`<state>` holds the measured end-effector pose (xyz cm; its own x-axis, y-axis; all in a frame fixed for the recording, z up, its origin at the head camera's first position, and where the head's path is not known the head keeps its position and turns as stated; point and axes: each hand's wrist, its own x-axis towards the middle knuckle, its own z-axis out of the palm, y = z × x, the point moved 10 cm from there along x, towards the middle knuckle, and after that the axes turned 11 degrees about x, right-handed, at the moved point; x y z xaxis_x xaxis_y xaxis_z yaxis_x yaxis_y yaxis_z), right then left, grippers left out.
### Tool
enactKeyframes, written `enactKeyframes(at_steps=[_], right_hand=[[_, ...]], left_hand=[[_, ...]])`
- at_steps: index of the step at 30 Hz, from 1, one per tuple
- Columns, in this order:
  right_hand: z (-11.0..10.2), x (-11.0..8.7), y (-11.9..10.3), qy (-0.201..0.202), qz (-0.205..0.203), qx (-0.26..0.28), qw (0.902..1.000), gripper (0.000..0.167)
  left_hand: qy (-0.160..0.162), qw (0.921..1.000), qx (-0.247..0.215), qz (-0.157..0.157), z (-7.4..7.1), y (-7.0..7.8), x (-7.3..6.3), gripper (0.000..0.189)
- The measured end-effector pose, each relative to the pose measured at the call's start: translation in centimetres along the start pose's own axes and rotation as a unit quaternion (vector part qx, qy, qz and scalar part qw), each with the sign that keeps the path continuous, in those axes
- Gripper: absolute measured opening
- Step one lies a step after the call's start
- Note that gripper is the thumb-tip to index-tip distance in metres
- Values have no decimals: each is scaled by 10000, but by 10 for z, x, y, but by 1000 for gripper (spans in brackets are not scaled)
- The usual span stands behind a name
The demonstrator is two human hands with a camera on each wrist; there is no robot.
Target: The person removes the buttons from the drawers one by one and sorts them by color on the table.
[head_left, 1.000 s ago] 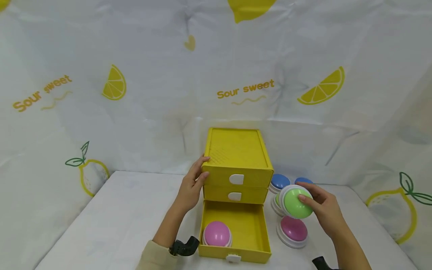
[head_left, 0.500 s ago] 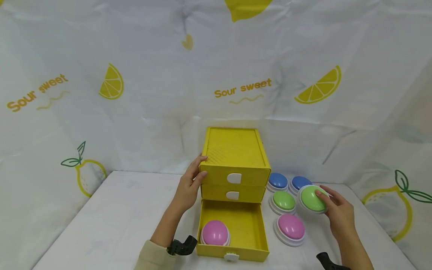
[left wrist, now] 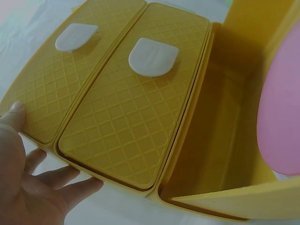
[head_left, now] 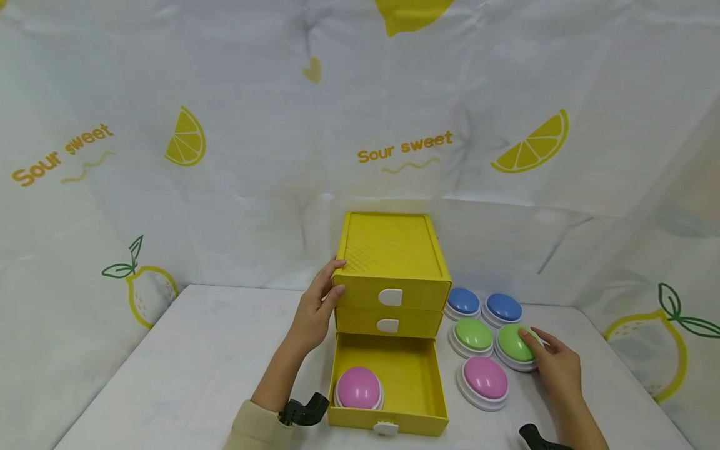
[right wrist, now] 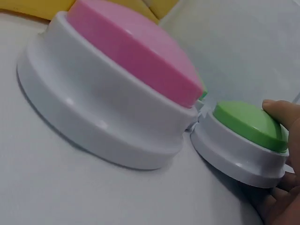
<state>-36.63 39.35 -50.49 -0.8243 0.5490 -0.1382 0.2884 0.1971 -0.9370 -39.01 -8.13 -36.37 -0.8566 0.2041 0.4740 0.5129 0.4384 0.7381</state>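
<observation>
A yellow drawer cabinet (head_left: 394,250) stands mid-table. Its bottom drawer (head_left: 413,381) is pulled out and holds a pink push button (head_left: 358,387) in the near left corner. My left hand (head_left: 314,306) rests against the cabinet's left side with fairly straight fingers, the thumb at the front edge of the top drawer. With thumb on the dome and fingers at the base, my right hand (head_left: 559,369) holds a green push button (head_left: 514,342) low at the tabletop. Left of it sits another green button (head_left: 472,334); nearer stands a second pink button (right wrist: 131,47).
Two blue push buttons (head_left: 464,301) sit behind the green ones, near the back edge of the white table (head_left: 185,375). A lemon-print cloth (head_left: 270,156) hangs behind and at the sides. The upper two drawers with white tabs (left wrist: 153,57) are closed.
My right hand has moved the green button rightward, then lowered it beside the other green one, in front of a blue button. My left hand keeps its place on the cabinet.
</observation>
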Motion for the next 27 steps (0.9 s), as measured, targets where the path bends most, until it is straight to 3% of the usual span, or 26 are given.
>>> enactKeyframes(at_steps=[8,13,27], right_hand=[[-10,-12,-12,801,-1166,-380,9892,63],[-7,-21,-15,958,-1535,-503,9822,58],[-9,-44,-4,626,-1263,-688,9876,70]], left_hand=[[12,10000,1,-26,1,-2,1,42],[43,10000,51,-1,-1,-2,1,42],[125,9998,63,160,-2,-1,2,42]])
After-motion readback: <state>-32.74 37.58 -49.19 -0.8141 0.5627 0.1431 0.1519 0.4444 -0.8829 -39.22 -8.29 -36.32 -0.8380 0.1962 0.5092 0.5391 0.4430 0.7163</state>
